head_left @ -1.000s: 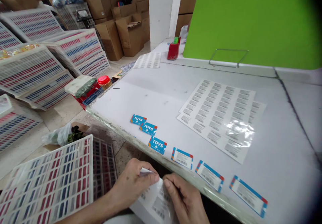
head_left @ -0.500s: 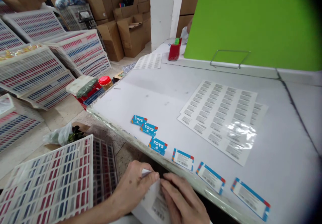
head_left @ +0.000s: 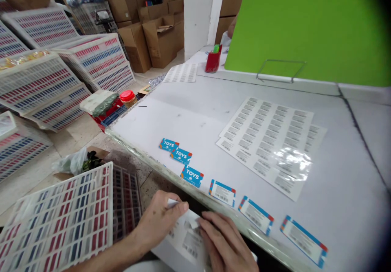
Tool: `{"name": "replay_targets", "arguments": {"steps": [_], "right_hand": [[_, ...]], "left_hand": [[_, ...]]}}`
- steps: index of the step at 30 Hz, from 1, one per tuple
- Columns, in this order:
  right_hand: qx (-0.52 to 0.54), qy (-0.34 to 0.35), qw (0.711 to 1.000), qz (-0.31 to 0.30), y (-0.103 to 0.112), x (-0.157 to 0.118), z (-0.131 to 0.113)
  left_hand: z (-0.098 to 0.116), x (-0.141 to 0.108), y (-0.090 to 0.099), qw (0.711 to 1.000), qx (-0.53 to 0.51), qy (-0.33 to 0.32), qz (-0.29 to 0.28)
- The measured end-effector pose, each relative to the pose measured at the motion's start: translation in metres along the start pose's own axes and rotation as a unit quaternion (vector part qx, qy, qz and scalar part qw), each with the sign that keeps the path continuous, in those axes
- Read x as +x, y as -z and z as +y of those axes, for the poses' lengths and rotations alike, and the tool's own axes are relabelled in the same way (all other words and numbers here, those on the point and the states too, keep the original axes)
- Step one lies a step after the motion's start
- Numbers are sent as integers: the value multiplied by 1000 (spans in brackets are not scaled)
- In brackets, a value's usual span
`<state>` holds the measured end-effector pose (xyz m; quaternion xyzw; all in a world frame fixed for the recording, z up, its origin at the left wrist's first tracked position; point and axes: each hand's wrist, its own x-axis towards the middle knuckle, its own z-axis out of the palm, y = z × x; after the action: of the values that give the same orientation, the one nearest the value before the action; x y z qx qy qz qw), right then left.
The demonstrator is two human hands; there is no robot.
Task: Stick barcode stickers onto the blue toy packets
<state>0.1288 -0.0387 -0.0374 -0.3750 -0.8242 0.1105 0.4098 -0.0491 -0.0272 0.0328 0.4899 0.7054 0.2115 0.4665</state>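
The person's left hand (head_left: 159, 219) is pinching the upper left part of a label sheet (head_left: 190, 243), its fingers clasping the paper with the thumb lying on top. The right hand (head_left: 226, 239) is resting its bent fingers over the sheet's right side; its thumb is staying out of sight, so the view is not letting one tell whether those fingers are gripping the paper. A small white flap (head_left: 193, 222) is showing beside the right fingertips. The sheet is slanting just off the near edge of the bench (head_left: 146, 129), in front of the person.

Along that edge, three blue TOYS cards (head_left: 192, 176) are lying in a slanting row. Continuing it rightward, three cards with barcode labels (head_left: 255, 216) are lying spaced apart. Beyond them, overlapping barcode sheets (head_left: 265, 141) are lying flat, catching a bright glare. Farther off, a red holder (head_left: 213, 61) is standing near a green panel (head_left: 305, 27). Left of the bench, a white plastic crate (head_left: 61, 223) is sitting near the left forearm.
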Motion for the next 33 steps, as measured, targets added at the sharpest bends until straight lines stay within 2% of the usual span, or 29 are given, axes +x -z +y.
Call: {"name": "replay_targets", "arguments": {"steps": [5,11,18,21,24,27,30,33], "right_hand": [[-2,-11,1000,2,4,6,-5],[-1,-11,999,-43,3,20,0],[8,-28,999,-35,-3,26,-4],[12,-41,998,-37,7,34,-12],[46,-129,990,-45,18,51,-9],[74,-249,962,-85,16,74,8],[103,-282,939,-169,2,93,27],[114,-280,922,-241,-10,108,36]], "left_hand": [[-11,5,0,999,-23,-20,11],[-19,11,7,995,-74,-25,-54],[-35,16,6,988,-145,48,-11],[-40,20,9,992,-120,37,10],[-42,22,15,997,-62,-38,-5],[-43,24,18,983,-24,-182,-14],[-46,27,17,938,10,-347,3],[-51,34,17,893,76,-443,26]]}}
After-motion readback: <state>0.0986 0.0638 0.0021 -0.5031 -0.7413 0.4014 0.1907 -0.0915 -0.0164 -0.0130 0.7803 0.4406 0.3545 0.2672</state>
